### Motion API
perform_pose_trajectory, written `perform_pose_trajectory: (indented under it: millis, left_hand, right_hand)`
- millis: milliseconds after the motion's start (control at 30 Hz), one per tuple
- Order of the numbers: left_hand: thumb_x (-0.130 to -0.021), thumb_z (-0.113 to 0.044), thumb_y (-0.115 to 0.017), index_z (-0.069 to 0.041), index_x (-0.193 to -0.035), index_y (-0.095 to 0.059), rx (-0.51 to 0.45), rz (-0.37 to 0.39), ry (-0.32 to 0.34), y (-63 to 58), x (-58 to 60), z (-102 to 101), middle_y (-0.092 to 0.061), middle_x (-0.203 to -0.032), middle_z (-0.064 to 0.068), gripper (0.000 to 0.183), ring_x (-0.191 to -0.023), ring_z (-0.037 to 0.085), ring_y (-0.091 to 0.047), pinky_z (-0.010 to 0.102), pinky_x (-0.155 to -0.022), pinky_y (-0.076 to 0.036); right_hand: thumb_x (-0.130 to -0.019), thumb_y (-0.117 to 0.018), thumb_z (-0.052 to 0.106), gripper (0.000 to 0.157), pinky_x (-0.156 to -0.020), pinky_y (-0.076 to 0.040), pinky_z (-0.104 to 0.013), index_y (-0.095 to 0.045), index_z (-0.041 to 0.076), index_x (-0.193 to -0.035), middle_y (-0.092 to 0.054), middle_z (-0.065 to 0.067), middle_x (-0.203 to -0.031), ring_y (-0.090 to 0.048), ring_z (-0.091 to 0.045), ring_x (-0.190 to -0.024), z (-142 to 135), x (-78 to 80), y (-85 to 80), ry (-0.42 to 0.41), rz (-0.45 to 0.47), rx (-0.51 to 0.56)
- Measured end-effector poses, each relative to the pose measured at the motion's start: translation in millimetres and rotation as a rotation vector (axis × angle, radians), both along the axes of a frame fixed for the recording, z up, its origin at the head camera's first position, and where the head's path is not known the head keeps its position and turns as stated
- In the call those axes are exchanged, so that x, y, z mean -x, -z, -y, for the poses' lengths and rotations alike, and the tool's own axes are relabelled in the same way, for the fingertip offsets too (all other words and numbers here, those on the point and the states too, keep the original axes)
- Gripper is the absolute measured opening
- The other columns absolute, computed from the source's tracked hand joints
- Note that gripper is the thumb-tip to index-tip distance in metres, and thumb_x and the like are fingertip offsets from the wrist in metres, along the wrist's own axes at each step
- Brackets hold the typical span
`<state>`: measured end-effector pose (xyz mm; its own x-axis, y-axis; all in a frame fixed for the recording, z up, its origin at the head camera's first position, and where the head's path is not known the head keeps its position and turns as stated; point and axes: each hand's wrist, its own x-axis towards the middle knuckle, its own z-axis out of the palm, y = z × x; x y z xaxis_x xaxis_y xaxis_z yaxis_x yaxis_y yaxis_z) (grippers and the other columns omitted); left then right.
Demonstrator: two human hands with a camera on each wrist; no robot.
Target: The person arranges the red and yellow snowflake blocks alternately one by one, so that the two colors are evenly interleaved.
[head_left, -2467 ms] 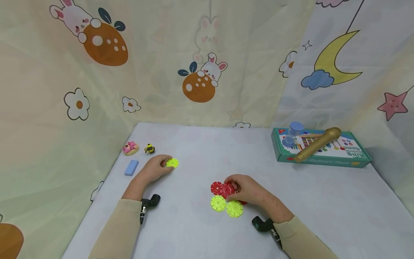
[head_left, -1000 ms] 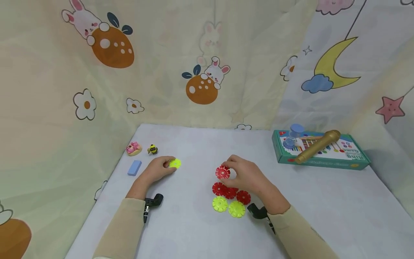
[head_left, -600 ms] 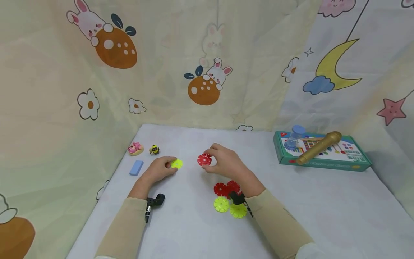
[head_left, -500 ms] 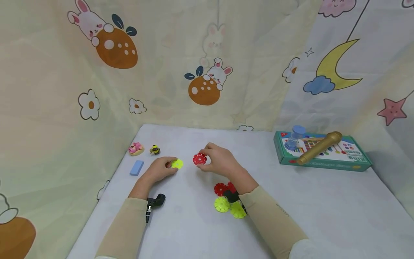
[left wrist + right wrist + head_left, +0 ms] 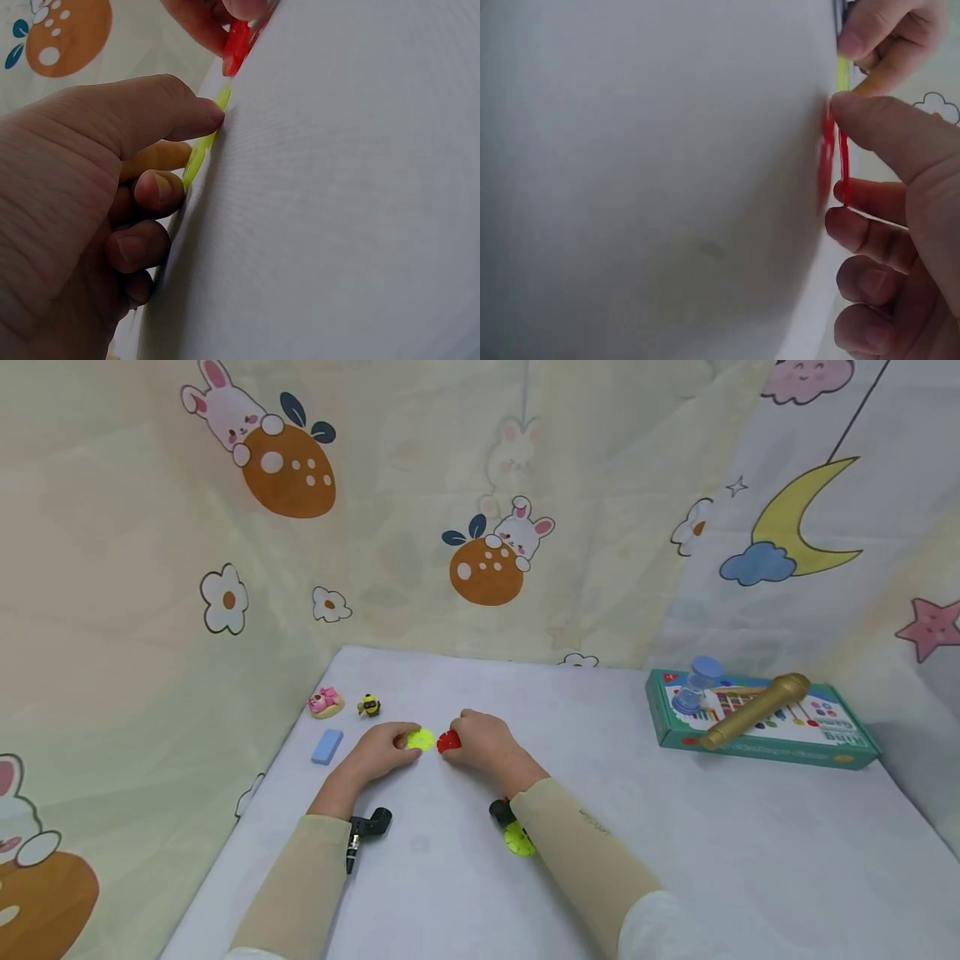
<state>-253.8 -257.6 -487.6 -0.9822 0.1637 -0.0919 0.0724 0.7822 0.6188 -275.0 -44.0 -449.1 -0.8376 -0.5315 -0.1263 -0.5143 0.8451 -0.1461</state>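
My left hand (image 5: 381, 750) pinches a yellow-green notched plastic disc (image 5: 422, 740) at its rim, thumb on one side and fingers on the other. In the left wrist view this yellow disc (image 5: 196, 159) stands edge-on, low over the white tabletop. Facing it, my right hand (image 5: 483, 745) holds a red notched disc (image 5: 448, 742) between thumb and fingertips. A narrow gap separates the two discs in the head view. Seen from the right wrist, the red disc (image 5: 845, 166) is a thin edge close over the table. Another yellow-green disc (image 5: 519, 840) lies partly under the right sleeve.
At the left stand a pink figurine (image 5: 326, 702), a small bee toy (image 5: 369, 706) and a blue block (image 5: 327, 747). A green box (image 5: 765, 756) at the back right carries a gold microphone (image 5: 757, 712) and a blue-capped hourglass (image 5: 698, 685).
My right hand has picked a red disc off the group and carried it leftward to the yellow disc. My left hand keeps its grip nearly in place. The right forearm now covers most of the group.
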Motion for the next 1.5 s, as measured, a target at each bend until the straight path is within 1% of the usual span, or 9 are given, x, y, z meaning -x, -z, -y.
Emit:
perform_pose_trajectory:
  millis: [133, 300, 367, 633, 1000, 1100, 1267, 1367, 1500]
  left_hand:
    - [-0.082, -0.035, -0.071, -0.019, -0.128, -0.06, 0.008, 0.004, 0.0, 1.1, 1.7, -0.7, -0.048, -0.076, 0.003, 0.05, -0.076, 0.018, -0.046, 0.036, -0.069, -0.036]
    - [-0.082, -0.034, -0.072, -0.02, -0.127, -0.06, 0.009, 0.007, -0.009, 2.3, 0.9, -2.1, -0.048, -0.075, 0.003, 0.048, -0.073, 0.017, -0.046, 0.035, -0.067, -0.036]
    - [-0.082, -0.034, -0.072, -0.021, -0.127, -0.059, 0.011, 0.012, -0.01, 1.4, -0.4, -2.5, -0.048, -0.076, 0.003, 0.048, -0.074, 0.017, -0.046, 0.035, -0.068, -0.037]
    - [-0.081, -0.031, -0.072, -0.02, -0.127, -0.06, 0.015, -0.017, -0.001, -2.4, -1.5, 0.4, -0.047, -0.074, 0.003, 0.048, -0.072, 0.017, -0.045, 0.036, -0.068, -0.036]
    - [-0.081, -0.035, -0.072, -0.022, -0.126, -0.06, 0.002, -0.007, -0.004, 2.3, -0.1, -0.4, -0.047, -0.075, 0.004, 0.049, -0.073, 0.018, -0.045, 0.036, -0.068, -0.036]
    - [-0.081, -0.036, -0.073, -0.023, -0.127, -0.059, -0.009, -0.004, -0.009, -0.5, -0.8, -0.5, -0.046, -0.077, 0.005, 0.05, -0.076, 0.018, -0.045, 0.037, -0.069, -0.036]
    - [-0.08, -0.035, -0.073, -0.024, -0.126, -0.059, -0.01, 0.006, -0.039, -6.3, -2.3, -0.3, -0.046, -0.075, 0.006, 0.05, -0.071, 0.019, -0.044, 0.037, -0.065, -0.036]
    - [-0.08, -0.035, -0.074, -0.024, -0.126, -0.059, 0.002, 0.015, -0.034, -6.3, -2.6, -1.0, -0.045, -0.074, 0.005, 0.05, -0.07, 0.019, -0.044, 0.036, -0.064, -0.035]
    - [-0.08, -0.037, -0.073, -0.024, -0.128, -0.058, 0.019, 0.022, -0.026, -3.1, -3.0, -2.8, -0.047, -0.079, 0.007, 0.051, -0.078, 0.019, -0.046, 0.037, -0.069, -0.038]
  right_hand:
    - [-0.079, -0.07, 0.049, 0.049, -0.071, -0.045, -0.027, -0.064, 0.014, -0.113, -0.056, 0.003, -0.093, -0.051, -0.012, -0.08, 3.1, -0.1, 5.6, 0.045, 0.031, 0.034]
    - [-0.076, -0.076, 0.042, 0.052, -0.076, -0.046, -0.028, -0.062, 0.011, -0.116, -0.06, 0.002, -0.096, -0.052, -0.013, -0.085, 2.6, -0.2, 9.3, 0.138, 0.159, 0.164]
    - [-0.076, -0.077, 0.039, 0.05, -0.078, -0.046, -0.029, -0.062, 0.01, -0.115, -0.06, 0.002, -0.096, -0.053, -0.014, -0.086, 2.4, 0.0, 11.1, 0.167, 0.185, 0.206]
    - [-0.077, -0.077, 0.037, 0.047, -0.078, -0.046, -0.028, -0.065, 0.012, -0.115, -0.059, 0.001, -0.096, -0.053, -0.014, -0.085, 2.5, -0.3, 15.2, 0.159, 0.153, 0.288]
    - [-0.078, -0.076, 0.037, 0.05, -0.076, -0.046, -0.027, -0.062, 0.013, -0.119, -0.056, -0.001, -0.097, -0.051, -0.015, -0.085, -3.3, -1.0, 15.0, 0.181, 0.197, 0.349]
    - [-0.078, -0.076, 0.037, 0.05, -0.074, -0.045, -0.027, -0.061, 0.015, -0.12, -0.054, 0.0, -0.095, -0.05, -0.015, -0.085, -7.1, 1.0, 11.5, 0.183, 0.213, 0.378]
    - [-0.08, -0.074, 0.037, 0.047, -0.069, -0.045, -0.028, -0.06, 0.017, -0.12, -0.053, 0.0, -0.094, -0.05, -0.017, -0.085, -17.0, 2.5, -1.2, 0.194, 0.252, 0.425]
    - [-0.081, -0.072, 0.037, 0.047, -0.068, -0.046, -0.028, -0.06, 0.016, -0.122, -0.055, -0.003, -0.098, -0.05, -0.018, -0.086, -26.0, -0.7, -10.9, 0.184, 0.245, 0.444]
    - [-0.082, -0.071, 0.037, 0.048, -0.068, -0.047, -0.028, -0.059, 0.017, -0.124, -0.057, -0.007, -0.105, -0.05, -0.019, -0.089, -41.3, -10.0, -23.4, 0.172, 0.203, 0.468]
